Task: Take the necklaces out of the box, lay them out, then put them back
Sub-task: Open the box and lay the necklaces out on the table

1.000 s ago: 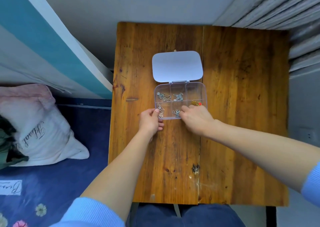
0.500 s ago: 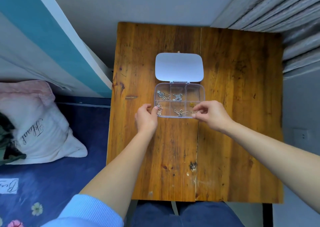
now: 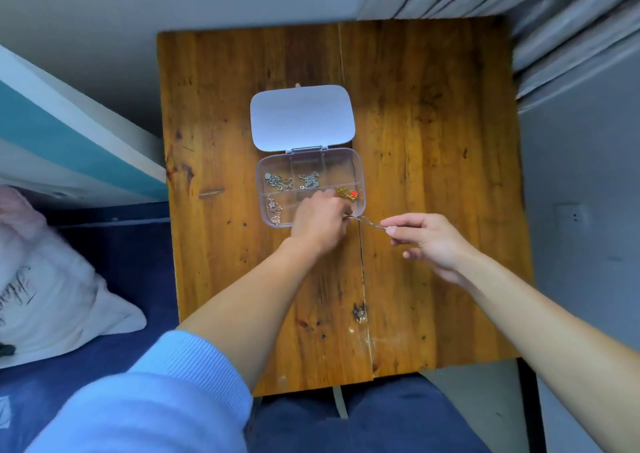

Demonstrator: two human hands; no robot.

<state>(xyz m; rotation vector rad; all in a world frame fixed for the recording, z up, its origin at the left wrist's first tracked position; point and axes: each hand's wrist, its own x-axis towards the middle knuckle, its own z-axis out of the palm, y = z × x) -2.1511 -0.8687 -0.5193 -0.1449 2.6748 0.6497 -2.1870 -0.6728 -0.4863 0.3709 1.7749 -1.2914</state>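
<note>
At frame centre, a clear box [image 3: 310, 186] lies open on the wooden table [image 3: 433, 141], with chains in four compartments. The left hand [image 3: 320, 220] and right hand [image 3: 427, 241] each pinch an end of one necklace [image 3: 367, 221], stretched just below the box's lower right corner.

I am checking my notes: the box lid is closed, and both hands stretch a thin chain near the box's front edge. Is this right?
Not quite. The head view shows the lid open, folded back behind the box. The rest holds: the left hand and right hand stretch the chain there.
</note>
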